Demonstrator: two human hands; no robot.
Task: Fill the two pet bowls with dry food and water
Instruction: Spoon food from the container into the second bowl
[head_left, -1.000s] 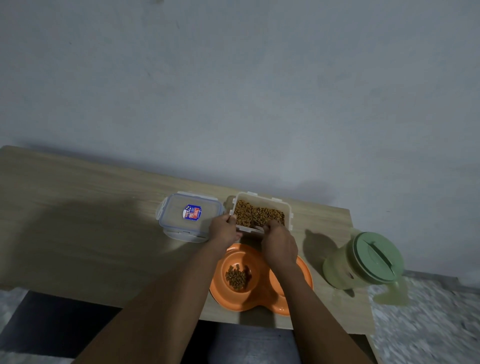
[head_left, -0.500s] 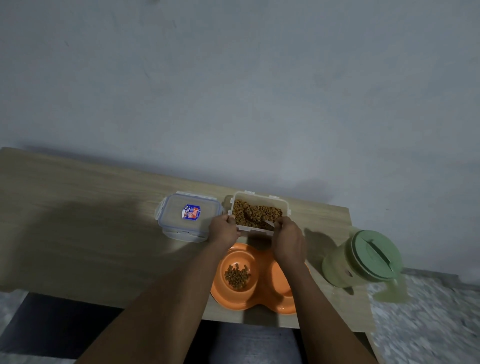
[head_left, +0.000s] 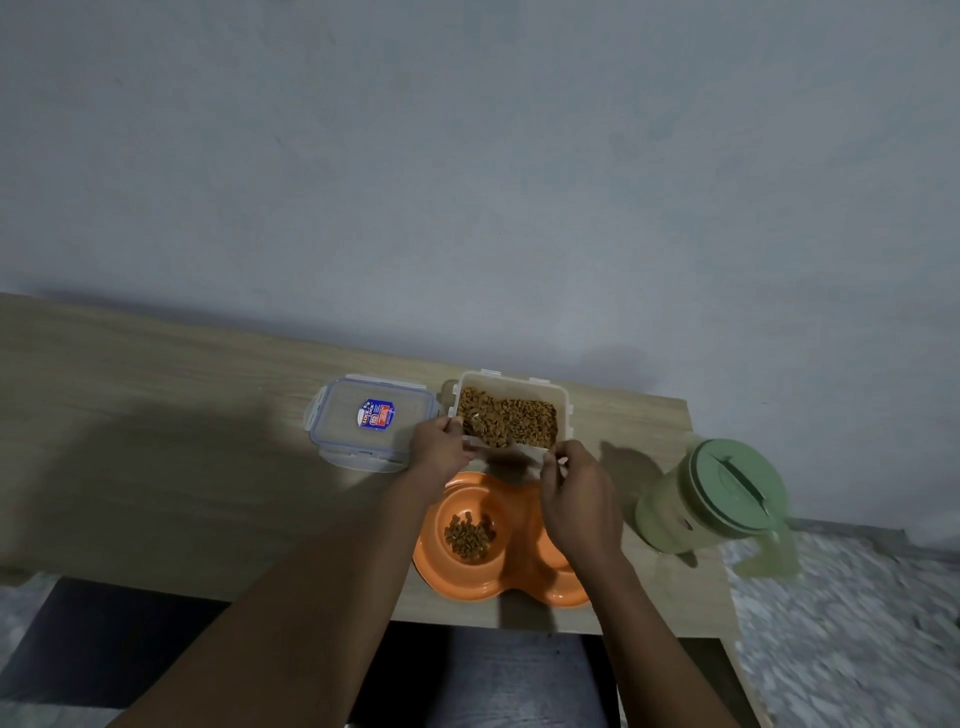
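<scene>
Your left hand (head_left: 440, 451) grips the near left corner of the clear rectangular plastic container of brown dry kibble (head_left: 511, 420), fingers curled on its wall to steady it. Your right hand (head_left: 576, 493) hovers at the container's near right corner, fingers drawn together as if pinching something small and pale; what it holds is too blurred to tell.

Working left to right across the pale wooden bench (head_left: 156, 441): the container's clear snap-lock lid with a blue and red sticker (head_left: 371, 423) lies flat, just beside the container. Next comes the kibble container itself, open and well filled. Just in front of it, nearer you, sits the orange plastic double pet bowl (head_left: 498, 545); its left well holds a small heap of kibble, its right well is mostly hidden under your right hand. Farthest right stands the pale green plastic pitcher with a darker green lid (head_left: 711, 499), lid on, at the bench's right edge.

By my reading, the food is only begun: the heap is small. Water looks not yet poured, since the pitcher stands closed and apart.
</scene>
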